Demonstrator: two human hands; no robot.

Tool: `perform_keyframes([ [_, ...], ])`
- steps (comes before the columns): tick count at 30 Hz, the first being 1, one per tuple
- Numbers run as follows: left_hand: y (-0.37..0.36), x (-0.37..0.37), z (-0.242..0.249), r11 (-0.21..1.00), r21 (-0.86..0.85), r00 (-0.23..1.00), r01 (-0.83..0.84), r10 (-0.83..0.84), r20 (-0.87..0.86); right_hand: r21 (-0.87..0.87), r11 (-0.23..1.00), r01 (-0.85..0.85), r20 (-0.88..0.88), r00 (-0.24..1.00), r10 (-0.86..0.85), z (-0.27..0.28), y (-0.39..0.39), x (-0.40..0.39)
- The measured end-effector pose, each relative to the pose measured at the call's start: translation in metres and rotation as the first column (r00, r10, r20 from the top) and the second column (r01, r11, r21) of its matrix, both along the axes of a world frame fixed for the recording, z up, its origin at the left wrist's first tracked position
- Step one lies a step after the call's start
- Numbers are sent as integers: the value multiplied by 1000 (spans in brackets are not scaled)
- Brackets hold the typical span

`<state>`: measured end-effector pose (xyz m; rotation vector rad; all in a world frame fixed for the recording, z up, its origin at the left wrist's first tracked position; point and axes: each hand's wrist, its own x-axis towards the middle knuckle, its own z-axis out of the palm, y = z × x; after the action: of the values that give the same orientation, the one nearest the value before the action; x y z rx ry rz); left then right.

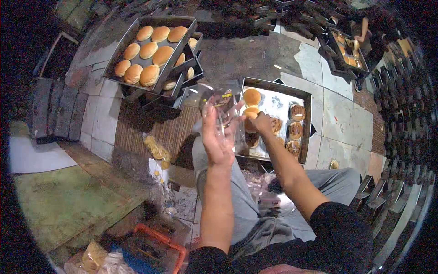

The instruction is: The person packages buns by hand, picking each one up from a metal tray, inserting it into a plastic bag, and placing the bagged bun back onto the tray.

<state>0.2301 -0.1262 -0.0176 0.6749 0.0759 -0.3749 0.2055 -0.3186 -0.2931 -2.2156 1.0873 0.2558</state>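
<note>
My left hand (218, 137) is raised left of the near tray, its fingers around a clear plastic bag (226, 102) with dark and yellow print. My right hand (259, 122) reaches into the near metal tray (308, 118), its fingers closed at a golden bun (251, 112). Another whole bun (251, 96) lies just above it in the tray. Brown-topped buns (295, 130) sit along the tray's right side, and one more (275, 125) is beside my right hand. My fingertips hide part of the bun they touch.
Stacked trays (195, 27) at the upper left hold several golden buns. At the upper right a person's arm (363, 31) reaches over another tray (328, 50). A bag of yellowish pieces (157, 150) lies left of my legs. An orange-rimmed crate (162, 236) stands at the bottom.
</note>
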Motion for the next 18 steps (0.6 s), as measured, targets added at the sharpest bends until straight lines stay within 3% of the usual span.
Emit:
perform_keyframes([
  [1,-3,-1,0,1000,0,1000,-4,4,-1,65,998,-15,50,999,12,19,7,-9],
  [2,-7,-3,0,999,32,1000,9,-9,20,-207,969,-134,134,977,164,10,12,-25],
  [3,-10,-5,-1,998,64,999,24,-27,43,-211,968,-132,137,977,164,3,11,-44],
  [4,-13,-6,-9,1000,17,999,26,-27,36,199,980,25,386,917,-102,3,9,-63],
  [5,-14,-9,-15,999,12,998,31,-32,47,597,800,63,486,765,-423,13,9,-80],
  [6,-13,-11,-20,1000,10,999,29,-29,17,789,612,46,422,685,-595,26,5,-102],
  [7,-12,-16,-22,1000,8,1000,26,-26,-18,923,385,-1,307,606,-734,64,5,-129],
  [9,-9,-26,-19,998,57,1000,31,-30,-9,969,121,-215,223,558,-799,168,24,-178],
  [11,-7,-37,-20,997,56,999,49,-48,-10,971,31,-236,167,586,-793,222,37,-223],
  [13,-6,-48,-32,997,48,998,55,-55,-9,954,69,-292,251,650,-717,260,46,-250],
  [14,-8,-53,-29,997,46,998,65,-64,-20,914,113,-389,374,705,-603,267,43,-254],
  [15,-10,-59,-28,997,43,998,67,-67,-2,875,212,-436,478,703,-527,273,38,-256],
  [17,-10,-78,-22,996,62,998,61,-60,-21,571,717,-400,692,705,-158,327,54,-241],
  [18,-14,-86,-18,997,23,993,73,-71,-93,213,872,-440,803,588,100,329,61,-233],
])
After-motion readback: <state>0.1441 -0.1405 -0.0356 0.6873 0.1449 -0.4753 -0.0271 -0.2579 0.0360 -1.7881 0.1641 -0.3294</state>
